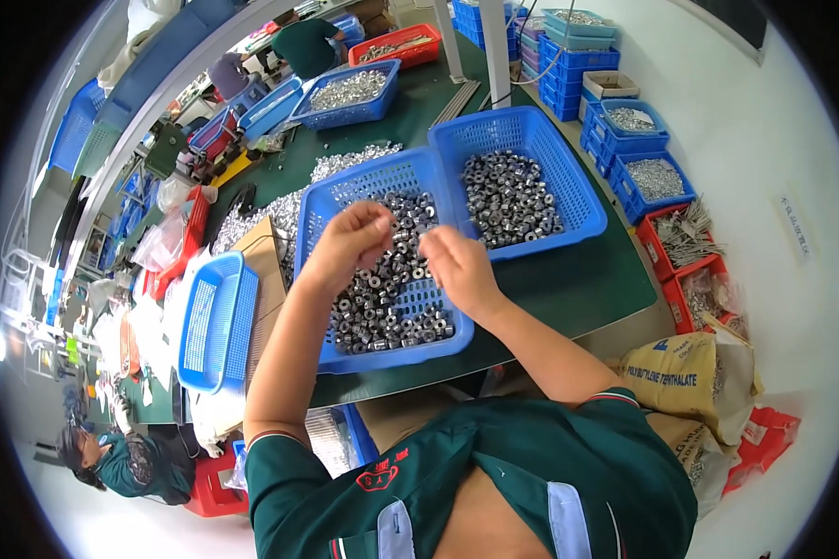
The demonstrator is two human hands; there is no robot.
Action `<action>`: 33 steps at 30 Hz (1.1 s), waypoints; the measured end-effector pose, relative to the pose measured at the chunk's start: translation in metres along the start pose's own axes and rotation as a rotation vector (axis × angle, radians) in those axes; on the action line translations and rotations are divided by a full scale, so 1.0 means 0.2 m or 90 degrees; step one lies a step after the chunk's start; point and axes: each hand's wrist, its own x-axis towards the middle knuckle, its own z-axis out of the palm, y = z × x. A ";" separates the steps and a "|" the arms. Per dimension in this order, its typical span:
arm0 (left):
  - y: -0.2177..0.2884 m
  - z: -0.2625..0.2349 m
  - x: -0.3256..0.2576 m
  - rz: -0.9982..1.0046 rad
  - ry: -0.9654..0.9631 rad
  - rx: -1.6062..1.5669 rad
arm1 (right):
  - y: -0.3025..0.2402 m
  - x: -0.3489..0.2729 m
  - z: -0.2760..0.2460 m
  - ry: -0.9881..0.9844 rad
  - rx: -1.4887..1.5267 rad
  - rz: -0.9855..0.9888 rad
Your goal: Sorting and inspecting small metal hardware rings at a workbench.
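Both of my hands are raised over a blue plastic basket that holds many small dark metal ring-shaped parts. My left hand is closed, thumb and fingers curled together; anything between them is too small to name. Facing it across a narrow gap, my right hand also has its fingers drawn together, and what they hold cannot be made out. A second blue basket, filled with similar dark rings, stands against the first on its right.
Shiny metal parts lie heaped on the green table beyond the basket. At left sits an empty blue basket by cardboard. Stacked crates and sacks line the right. Other people work at left and far back.
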 end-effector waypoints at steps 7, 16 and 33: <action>0.21 0.36 0.27 0.023 -0.135 0.239 | 0.02 -0.08 -0.08 -0.043 -0.098 -0.171; -0.18 0.70 0.87 0.138 -0.450 0.882 | 0.05 -0.07 -0.09 -0.125 -0.147 -0.296; 0.16 0.15 0.35 0.245 -0.015 0.620 | 0.04 -0.06 -0.10 -0.079 -0.139 -0.251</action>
